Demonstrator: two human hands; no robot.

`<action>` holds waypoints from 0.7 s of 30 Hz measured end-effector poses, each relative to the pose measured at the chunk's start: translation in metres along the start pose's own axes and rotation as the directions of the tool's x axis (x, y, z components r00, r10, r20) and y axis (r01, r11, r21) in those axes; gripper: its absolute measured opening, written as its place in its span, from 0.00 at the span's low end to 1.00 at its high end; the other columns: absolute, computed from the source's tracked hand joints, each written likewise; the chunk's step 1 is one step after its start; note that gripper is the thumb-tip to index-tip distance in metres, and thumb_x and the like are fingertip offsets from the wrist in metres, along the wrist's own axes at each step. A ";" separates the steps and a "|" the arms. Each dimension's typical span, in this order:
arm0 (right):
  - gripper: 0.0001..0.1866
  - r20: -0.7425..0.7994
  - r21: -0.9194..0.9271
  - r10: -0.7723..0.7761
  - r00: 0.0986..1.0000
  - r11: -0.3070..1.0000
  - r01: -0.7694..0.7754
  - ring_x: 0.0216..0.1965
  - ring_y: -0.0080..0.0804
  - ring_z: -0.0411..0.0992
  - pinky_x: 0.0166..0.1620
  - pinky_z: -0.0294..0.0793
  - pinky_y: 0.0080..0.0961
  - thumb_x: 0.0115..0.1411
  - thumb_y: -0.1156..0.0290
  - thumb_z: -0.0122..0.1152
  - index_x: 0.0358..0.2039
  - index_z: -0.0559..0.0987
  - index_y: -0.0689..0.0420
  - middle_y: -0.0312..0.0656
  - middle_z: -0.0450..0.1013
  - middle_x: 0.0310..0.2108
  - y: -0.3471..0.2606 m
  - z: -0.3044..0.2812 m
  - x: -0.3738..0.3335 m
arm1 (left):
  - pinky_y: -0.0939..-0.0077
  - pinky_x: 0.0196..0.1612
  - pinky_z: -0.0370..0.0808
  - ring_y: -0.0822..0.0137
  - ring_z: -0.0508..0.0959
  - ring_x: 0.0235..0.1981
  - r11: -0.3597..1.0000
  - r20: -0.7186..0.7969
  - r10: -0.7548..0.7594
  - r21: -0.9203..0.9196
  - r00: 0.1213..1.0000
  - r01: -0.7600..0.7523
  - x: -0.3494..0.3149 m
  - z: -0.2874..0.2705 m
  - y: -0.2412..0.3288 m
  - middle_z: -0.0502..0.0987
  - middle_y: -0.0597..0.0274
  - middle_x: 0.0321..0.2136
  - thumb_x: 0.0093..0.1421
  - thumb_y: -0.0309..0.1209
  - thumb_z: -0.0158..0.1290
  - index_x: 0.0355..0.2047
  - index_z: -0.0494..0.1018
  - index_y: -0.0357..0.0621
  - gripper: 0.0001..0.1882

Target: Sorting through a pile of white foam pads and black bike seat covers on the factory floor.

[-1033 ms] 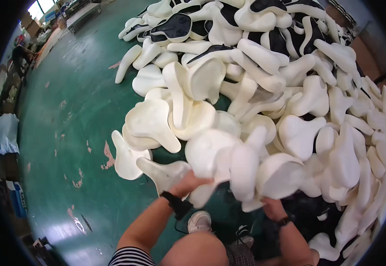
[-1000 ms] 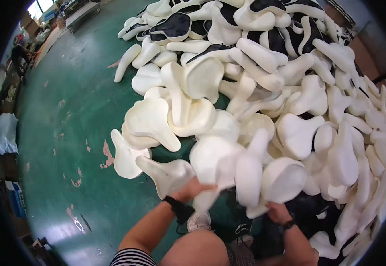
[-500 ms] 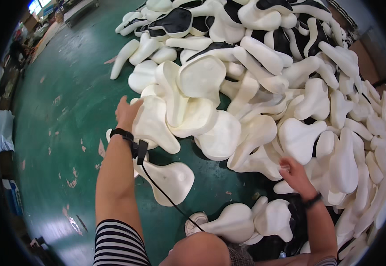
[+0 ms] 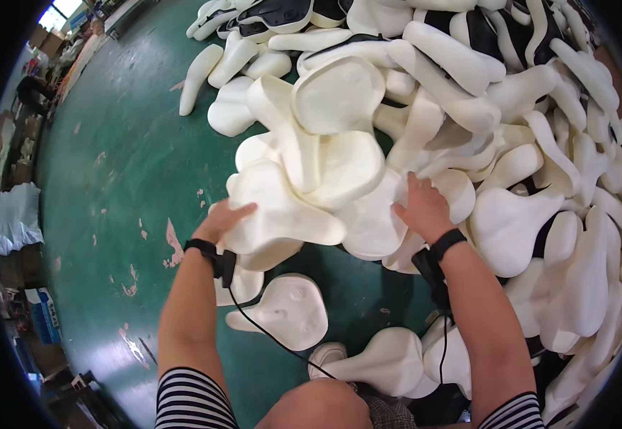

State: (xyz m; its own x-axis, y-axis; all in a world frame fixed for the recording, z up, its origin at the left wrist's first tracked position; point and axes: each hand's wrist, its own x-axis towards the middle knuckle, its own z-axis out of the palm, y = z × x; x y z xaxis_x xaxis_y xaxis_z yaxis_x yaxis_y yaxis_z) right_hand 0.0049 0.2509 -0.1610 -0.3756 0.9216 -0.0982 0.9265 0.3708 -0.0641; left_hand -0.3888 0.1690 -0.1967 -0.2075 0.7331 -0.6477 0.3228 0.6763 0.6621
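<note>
Cream-white foam bicycle saddle pads lie in a loose heap before me. My left hand [image 4: 226, 219] grips the left edge of one foam saddle pad [image 4: 279, 204], thumb on its top and the other fingers mostly hidden at the rim. That pad's narrow end points right. My right hand [image 4: 425, 207] lies with fingers apart on the right side of a rounder pad [image 4: 369, 222]. Between my hands, further back, a hollow pad [image 4: 347, 168] and an upturned pad [image 4: 338, 95] overlap the others.
A large pile of pads, some with black undersides [image 4: 277, 13], fills the back and right. Near my knee lie a single pad [image 4: 289, 314] and another pad [image 4: 386, 361], beside my shoe [image 4: 327, 355]. Green floor [image 4: 111, 236] with pinkish worn patches stretches left, toward shelving and bags.
My right hand has moved left and away from me, from the right pile to the middle pads. My left hand has come nearer, and the pad at it has turned, narrow end swinging right.
</note>
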 end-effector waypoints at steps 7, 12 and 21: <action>0.42 0.294 0.531 0.147 0.945 0.796 -0.289 0.45 0.59 0.70 0.49 0.70 0.45 0.46 0.67 0.59 0.63 0.54 0.48 0.63 0.69 0.44 0.008 0.050 -0.040 | 0.67 0.48 0.73 0.65 0.76 0.43 0.924 0.033 0.169 -0.353 0.985 -0.147 -0.054 0.075 -0.038 0.76 0.57 0.44 0.50 0.29 0.64 0.50 0.68 0.37 0.27; 0.43 0.341 0.513 0.169 0.925 0.791 -0.333 0.49 0.57 0.68 0.51 0.68 0.42 0.45 0.71 0.63 0.61 0.54 0.57 0.61 0.69 0.47 -0.013 0.004 -0.111 | 0.69 0.47 0.76 0.64 0.77 0.42 0.918 -0.164 0.213 -0.304 0.963 -0.255 -0.088 0.077 -0.031 0.75 0.54 0.41 0.45 0.23 0.66 0.49 0.60 0.34 0.33; 0.40 0.319 0.247 0.299 0.899 0.890 -0.384 0.49 0.57 0.68 0.53 0.67 0.44 0.47 0.74 0.57 0.61 0.54 0.59 0.61 0.69 0.47 -0.005 -0.043 -0.339 | 0.61 0.50 0.67 0.52 0.69 0.51 0.317 0.515 0.767 0.214 0.383 -0.924 -0.216 0.135 0.036 0.67 0.48 0.51 0.39 0.41 0.66 0.35 0.78 0.40 0.24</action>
State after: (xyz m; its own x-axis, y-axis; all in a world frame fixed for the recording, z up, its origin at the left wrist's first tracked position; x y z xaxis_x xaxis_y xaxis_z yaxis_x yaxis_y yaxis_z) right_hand 0.1284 -0.0589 -0.0847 -0.0678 0.9031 -0.4241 0.9630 -0.0519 -0.2645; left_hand -0.2083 0.0254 -0.0842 0.6438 0.7623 0.0660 0.4913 -0.4780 0.7281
